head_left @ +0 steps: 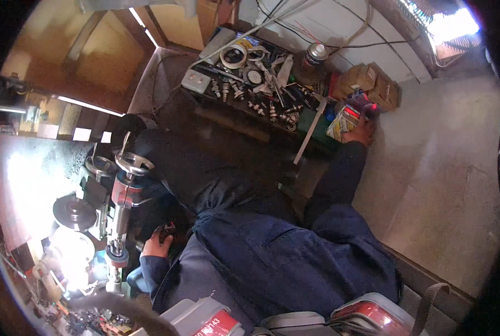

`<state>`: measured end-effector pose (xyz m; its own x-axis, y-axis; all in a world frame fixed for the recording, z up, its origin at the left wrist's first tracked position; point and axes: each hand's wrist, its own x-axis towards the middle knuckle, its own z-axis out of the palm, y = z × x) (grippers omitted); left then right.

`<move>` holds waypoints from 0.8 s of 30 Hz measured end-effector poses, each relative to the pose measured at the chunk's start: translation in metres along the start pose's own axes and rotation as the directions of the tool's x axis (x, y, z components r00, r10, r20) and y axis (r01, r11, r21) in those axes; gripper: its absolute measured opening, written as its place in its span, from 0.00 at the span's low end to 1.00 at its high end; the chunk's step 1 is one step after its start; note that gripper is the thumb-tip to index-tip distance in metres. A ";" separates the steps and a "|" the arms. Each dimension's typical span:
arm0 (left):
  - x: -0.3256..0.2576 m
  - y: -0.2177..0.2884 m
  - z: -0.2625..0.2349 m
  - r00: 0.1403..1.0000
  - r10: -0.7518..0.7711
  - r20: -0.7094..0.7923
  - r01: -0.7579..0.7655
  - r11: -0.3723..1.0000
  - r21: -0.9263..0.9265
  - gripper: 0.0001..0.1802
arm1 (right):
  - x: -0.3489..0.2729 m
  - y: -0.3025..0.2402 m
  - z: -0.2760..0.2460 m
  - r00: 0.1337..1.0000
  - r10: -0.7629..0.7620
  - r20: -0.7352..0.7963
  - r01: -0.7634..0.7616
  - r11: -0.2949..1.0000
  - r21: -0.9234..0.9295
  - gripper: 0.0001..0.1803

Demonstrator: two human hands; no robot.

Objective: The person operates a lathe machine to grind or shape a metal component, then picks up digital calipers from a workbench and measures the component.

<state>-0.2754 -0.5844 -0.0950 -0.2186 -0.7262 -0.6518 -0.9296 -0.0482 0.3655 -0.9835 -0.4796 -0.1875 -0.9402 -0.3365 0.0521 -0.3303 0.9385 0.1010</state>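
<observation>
My right hand reaches far out, sleeve in dark blue, and rests against a small colourful box standing by the wall; whether the fingers grip it is unclear. Brown cardboard boxes sit just behind it. My left hand is low at the left, next to a lathe-like machine, fingers curled around a small dark object with a red spot that I cannot identify. My dark blue coverall fills the middle of the view.
A dark tray of tools holds tape rolls, spark-plug-like parts and wires. A spray can stands beside it. Metal discs and a handwheel sit on the machine. Bare concrete floor lies at the right.
</observation>
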 end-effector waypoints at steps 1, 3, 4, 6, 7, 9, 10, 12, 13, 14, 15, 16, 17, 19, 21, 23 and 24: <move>0.001 -0.006 0.005 1.000 -0.004 -0.016 0.003 1.000 -0.011 0.26 | 0.002 -0.006 -0.024 0.989 -0.016 0.144 0.013 1.000 0.017 0.63; 0.003 -0.009 0.015 1.000 0.013 0.000 -0.013 1.000 -0.021 0.28 | 0.008 -0.005 -0.045 0.962 -0.032 0.270 0.027 0.999 0.024 0.65; 0.003 -0.009 0.018 1.000 0.025 0.009 -0.025 1.000 -0.014 0.30 | 0.017 -0.001 -0.047 0.944 -0.055 0.324 0.041 0.998 0.050 0.65; 0.007 -0.025 0.035 0.998 0.068 -0.001 -0.068 0.997 -0.038 0.32 | 0.030 0.001 -0.041 0.925 -0.102 0.367 0.073 0.993 0.092 0.66; 0.012 -0.026 0.041 0.992 0.123 0.007 -0.122 0.991 -0.050 0.33 | 0.028 0.011 -0.031 0.944 -0.118 0.310 0.066 0.983 0.173 0.66; 0.016 -0.028 0.047 0.990 0.136 -0.021 -0.138 0.983 -0.124 0.33 | 0.011 0.006 -0.033 0.958 -0.149 0.246 0.080 0.960 0.270 0.67; 0.015 -0.026 0.048 0.988 0.148 -0.036 -0.152 0.968 -0.197 0.34 | -0.010 -0.015 -0.058 0.964 -0.146 0.221 0.055 0.926 0.373 0.69; 0.011 -0.005 0.034 0.994 0.104 -0.019 -0.105 0.991 -0.082 0.35 | -0.014 -0.022 -0.054 0.972 -0.133 0.194 0.028 0.885 0.465 0.70; 0.012 0.002 0.029 0.995 0.096 0.005 -0.095 0.991 -0.096 0.35 | 0.001 -0.004 -0.016 0.977 -0.081 0.199 -0.024 0.879 0.476 0.72; 0.013 0.004 0.028 0.996 0.085 0.028 -0.081 0.990 -0.112 0.35 | 0.012 0.007 0.012 0.978 -0.034 0.204 -0.071 0.871 0.486 0.74; 0.014 -0.002 0.029 0.996 0.080 0.024 -0.077 0.991 -0.110 0.35 | 0.019 0.010 0.024 0.978 -0.038 0.207 -0.070 0.869 0.490 0.74; 0.016 -0.008 0.031 0.996 0.092 0.000 -0.091 0.988 -0.125 0.34 | 0.020 0.006 0.021 0.974 -0.054 0.221 -0.077 0.837 0.542 0.74; 0.018 -0.014 0.031 0.994 0.105 -0.023 -0.107 0.984 -0.140 0.34 | 0.020 0.004 0.019 0.972 -0.062 0.227 -0.080 0.819 0.567 0.73; 0.016 -0.024 0.029 0.995 0.085 -0.043 -0.091 0.982 -0.164 0.33 | -0.003 -0.028 -0.020 0.972 -0.089 0.218 -0.044 0.842 0.537 0.71; 0.019 -0.028 0.030 0.995 0.083 -0.055 -0.093 0.976 -0.199 0.33 | -0.022 -0.046 -0.062 0.977 -0.099 0.187 -0.001 0.883 0.470 0.69; 0.022 -0.027 0.028 0.998 0.054 -0.026 -0.056 0.993 -0.101 0.32 | -0.030 -0.056 -0.072 0.993 -0.042 0.107 -0.027 0.818 0.575 0.61; 0.020 -0.022 0.025 0.999 0.045 -0.031 -0.047 0.994 -0.094 0.32 | -0.032 -0.064 -0.078 0.992 -0.047 0.116 -0.029 0.814 0.581 0.61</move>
<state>-0.2671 -0.5810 -0.1324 -0.2507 -0.7486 -0.6138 -0.8861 -0.0779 0.4569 -0.9257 -0.5352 -0.1178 -0.9269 -0.3691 -0.0685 -0.2893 0.8186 -0.4962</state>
